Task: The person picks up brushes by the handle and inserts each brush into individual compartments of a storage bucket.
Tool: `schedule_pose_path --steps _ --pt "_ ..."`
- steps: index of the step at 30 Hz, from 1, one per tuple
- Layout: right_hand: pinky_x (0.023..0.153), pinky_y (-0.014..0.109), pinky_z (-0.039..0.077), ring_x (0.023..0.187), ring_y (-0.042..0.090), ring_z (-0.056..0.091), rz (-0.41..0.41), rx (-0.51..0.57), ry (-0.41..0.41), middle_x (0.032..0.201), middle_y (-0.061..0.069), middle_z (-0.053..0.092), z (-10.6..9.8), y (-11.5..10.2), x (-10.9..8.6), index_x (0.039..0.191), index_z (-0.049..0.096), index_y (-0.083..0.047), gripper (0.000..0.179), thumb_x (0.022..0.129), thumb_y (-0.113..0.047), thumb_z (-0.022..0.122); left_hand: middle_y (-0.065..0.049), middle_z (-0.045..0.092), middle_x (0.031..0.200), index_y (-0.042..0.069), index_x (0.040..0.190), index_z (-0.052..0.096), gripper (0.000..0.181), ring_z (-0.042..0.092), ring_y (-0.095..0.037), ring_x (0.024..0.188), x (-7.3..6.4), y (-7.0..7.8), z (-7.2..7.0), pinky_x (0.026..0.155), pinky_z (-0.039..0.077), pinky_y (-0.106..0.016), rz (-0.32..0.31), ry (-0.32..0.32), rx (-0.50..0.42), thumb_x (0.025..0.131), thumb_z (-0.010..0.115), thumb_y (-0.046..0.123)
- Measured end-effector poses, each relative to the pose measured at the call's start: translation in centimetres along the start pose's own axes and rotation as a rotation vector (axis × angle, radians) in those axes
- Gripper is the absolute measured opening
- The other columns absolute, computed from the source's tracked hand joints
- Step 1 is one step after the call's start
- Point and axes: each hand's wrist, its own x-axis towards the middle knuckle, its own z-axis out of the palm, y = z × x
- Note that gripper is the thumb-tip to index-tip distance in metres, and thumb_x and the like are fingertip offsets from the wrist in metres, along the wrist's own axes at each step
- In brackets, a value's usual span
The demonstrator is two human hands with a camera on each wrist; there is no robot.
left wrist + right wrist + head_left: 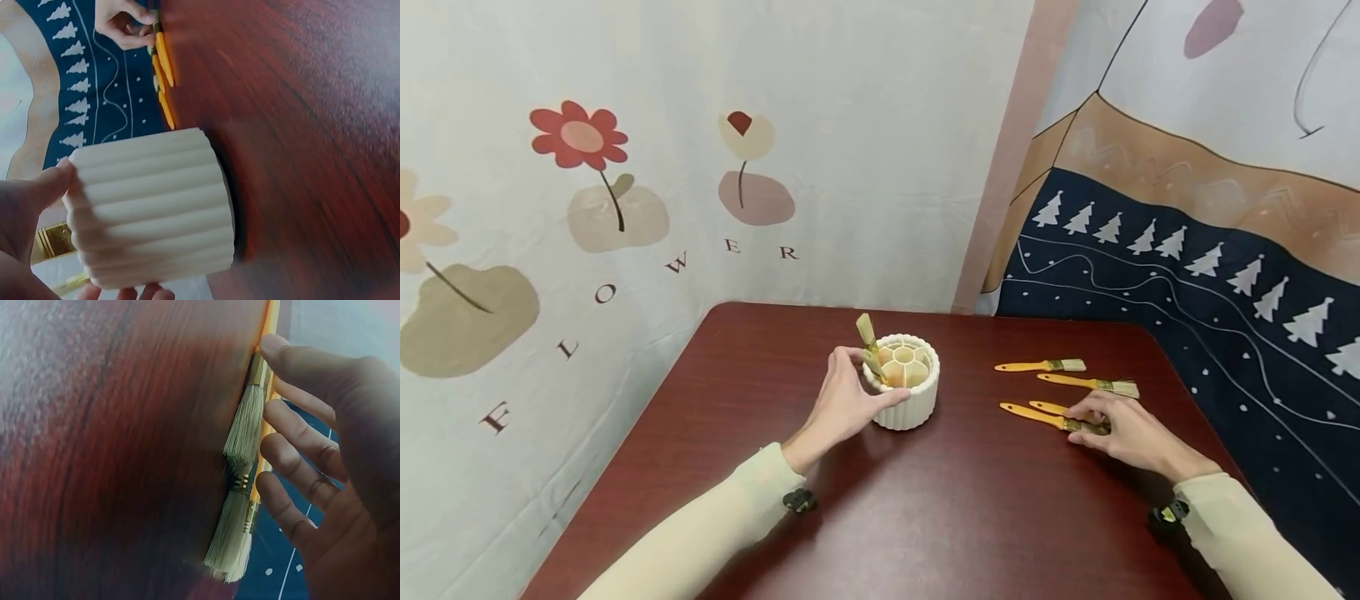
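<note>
My left hand holds a cream ribbed organizer cup by its rim, thumb on the near side and fingers at the far left. Inside, the cup is split into petal-shaped compartments round a central ring. Two paintbrushes stand in its left side with bristles up. To the right, my right hand pinches the nearest yellow-handled paintbrush around its metal band; the right wrist view shows the thumb on that band. Another paintbrush lies just behind it, partly hidden by the fingers.
Two more yellow paintbrushes lie farther back, one paintbrush at the rear and one paintbrush in front of it, bristles to the right. All lie on a dark red-brown table. Printed cloths hang behind and beside the table.
</note>
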Motion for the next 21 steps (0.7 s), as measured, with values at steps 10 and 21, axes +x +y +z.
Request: schedule_pose_path --steps 10,21 --pt "0.076 0.025 0.049 0.09 0.004 0.055 0.022 0.0 -0.013 0.103 -0.012 0.071 0.4 0.2 -0.2 0.123 0.087 -0.025 0.026 0.099 -0.03 0.096 -0.02 0.071 0.141 0.002 0.137 0.058 0.073 0.075 -0.037 0.132 0.7 -0.7 -1.2 0.114 0.061 -0.053 0.073 -0.08 -0.013 0.089 0.104 0.032" --pt "0.078 0.024 0.055 0.09 0.001 0.057 -0.018 -0.019 -0.004 0.105 -0.016 0.076 0.3 0.2 0.0 0.118 0.087 -0.027 0.02 0.1 -0.022 0.094 -0.02 0.076 0.149 0.002 0.149 0.06 0.076 0.077 -0.039 0.14 1.4 -1.1 -2.0 0.115 0.064 -0.057 0.065 -0.15 -0.03 0.092 0.103 0.028"
